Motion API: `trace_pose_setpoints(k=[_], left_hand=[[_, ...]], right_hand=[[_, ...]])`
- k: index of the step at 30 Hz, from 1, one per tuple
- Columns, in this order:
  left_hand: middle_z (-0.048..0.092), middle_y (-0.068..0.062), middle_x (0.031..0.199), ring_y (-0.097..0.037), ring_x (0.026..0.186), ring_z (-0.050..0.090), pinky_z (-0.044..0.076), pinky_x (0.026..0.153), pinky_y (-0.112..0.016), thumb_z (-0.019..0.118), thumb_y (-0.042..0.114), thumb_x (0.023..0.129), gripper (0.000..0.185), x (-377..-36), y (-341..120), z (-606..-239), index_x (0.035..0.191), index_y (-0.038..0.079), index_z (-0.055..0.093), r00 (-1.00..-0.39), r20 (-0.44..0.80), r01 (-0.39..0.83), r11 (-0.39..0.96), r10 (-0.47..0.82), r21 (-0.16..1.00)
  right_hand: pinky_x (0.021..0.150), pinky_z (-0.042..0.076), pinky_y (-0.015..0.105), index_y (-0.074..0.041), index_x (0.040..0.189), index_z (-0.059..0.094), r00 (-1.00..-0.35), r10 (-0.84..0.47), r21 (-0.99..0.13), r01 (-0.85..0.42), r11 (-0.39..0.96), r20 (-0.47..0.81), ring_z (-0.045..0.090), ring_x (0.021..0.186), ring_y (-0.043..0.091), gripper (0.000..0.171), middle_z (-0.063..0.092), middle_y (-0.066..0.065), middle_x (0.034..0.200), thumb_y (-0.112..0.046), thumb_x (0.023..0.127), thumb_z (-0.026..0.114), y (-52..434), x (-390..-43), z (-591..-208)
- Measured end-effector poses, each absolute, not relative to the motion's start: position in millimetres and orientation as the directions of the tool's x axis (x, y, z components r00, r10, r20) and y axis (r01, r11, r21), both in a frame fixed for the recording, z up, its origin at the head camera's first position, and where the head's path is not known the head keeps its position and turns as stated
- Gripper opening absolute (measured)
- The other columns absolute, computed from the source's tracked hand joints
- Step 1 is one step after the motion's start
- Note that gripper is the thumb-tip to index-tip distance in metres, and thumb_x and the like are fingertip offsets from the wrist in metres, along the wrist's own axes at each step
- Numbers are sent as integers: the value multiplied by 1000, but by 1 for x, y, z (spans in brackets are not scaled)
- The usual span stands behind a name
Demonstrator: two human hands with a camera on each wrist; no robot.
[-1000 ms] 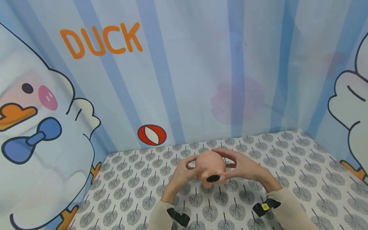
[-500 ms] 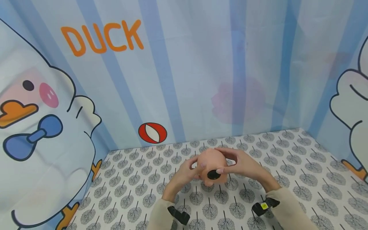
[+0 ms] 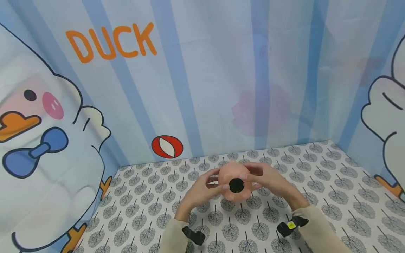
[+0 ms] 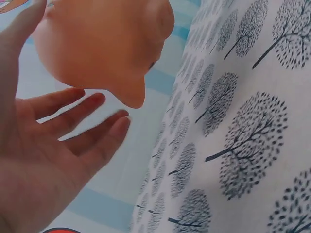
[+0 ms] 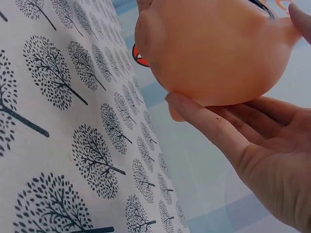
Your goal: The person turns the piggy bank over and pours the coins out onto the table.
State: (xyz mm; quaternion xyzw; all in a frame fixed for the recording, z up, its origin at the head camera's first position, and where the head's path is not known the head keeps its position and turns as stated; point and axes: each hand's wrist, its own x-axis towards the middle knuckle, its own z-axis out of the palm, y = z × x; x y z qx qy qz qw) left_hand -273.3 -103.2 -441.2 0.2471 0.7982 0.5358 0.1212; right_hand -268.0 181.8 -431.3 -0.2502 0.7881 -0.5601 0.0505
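Note:
A peach-coloured piggy bank [image 3: 232, 171] is held up off the cloth between both hands. Its round black plug [image 3: 236, 185] faces the head camera. My left hand [image 3: 199, 189] grips the left side, with the thumb beside the plug. On the other side my right hand [image 3: 269, 179] holds it, thumb at the plug's upper right. In the left wrist view, spread left fingers [image 4: 73, 116] lie near the bank's rounded body [image 4: 102, 43]. The right wrist view shows the right thumb and fingers along the bank's body [image 5: 218, 58]. Part of its far side is hidden.
A white cloth with grey tree prints [image 3: 139, 207] covers the table. Behind it hangs a blue-striped curtain [image 3: 215, 88] with orange lettering and duck pictures, which also closes both sides. Dark straps with small devices [image 3: 286, 227] sit on the wrists.
The piggy bank has turned and risen slightly, so the plug faces the head camera more fully. The left thumb has come to the plug's left edge, and the right thumb has shifted upward.

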Motion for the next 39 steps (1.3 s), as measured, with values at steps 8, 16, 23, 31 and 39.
trace_pose_setpoints(k=[8, 16, 23, 31, 39], left_hand=[[65, -7, 148, -26, 137, 64, 57, 113, -34, 74, 42, 98, 59, -277, -100, -449, 152, 25, 57, -832, 122, 259, 184, 542, 948], [70, -8, 141, -25, 130, 69, 59, 110, -35, 77, 41, 96, 54, -274, -98, -449, 145, 23, 64, -863, 110, 227, 184, 493, 956], [74, -8, 135, -21, 122, 73, 61, 107, -33, 79, 42, 94, 52, -274, -99, -447, 140, 20, 69, -882, 113, 212, 173, 457, 962], [78, -13, 120, -13, 101, 75, 64, 95, -32, 72, 39, 98, 44, -275, -102, -445, 133, 11, 73, -896, 107, 163, 96, 432, 982], [79, 2, 104, -10, 91, 75, 66, 91, -31, 69, 37, 100, 45, -276, -103, -443, 133, 6, 72, -912, 118, 149, 49, 394, 988]], right_hand=[[99, 62, 40, -5, 148, 60, -858, -478, -910, -336, 245, 188, 60, 135, 44, 47, 64, 22, 146, -30, 108, 57, 177, -267, -428], [99, 62, 42, -5, 151, 55, -872, -485, -938, -223, 266, 70, 55, 140, 43, 53, 59, 22, 150, -39, 110, 51, 175, -263, -421], [101, 62, 44, -3, 160, 42, -844, -529, -898, -294, 328, 83, 60, 136, 43, 61, 51, 25, 158, -39, 111, 51, 178, -259, -417], [117, 52, 53, -10, 169, 19, -762, -619, -897, -392, 204, 192, 44, 148, 52, 100, 31, 25, 170, -24, 93, 81, 179, -259, -418], [123, 47, 47, -30, 170, 14, -730, -626, -891, -437, 120, 274, 28, 158, 50, 119, 13, 15, 178, -13, 81, 91, 177, -263, -421]])
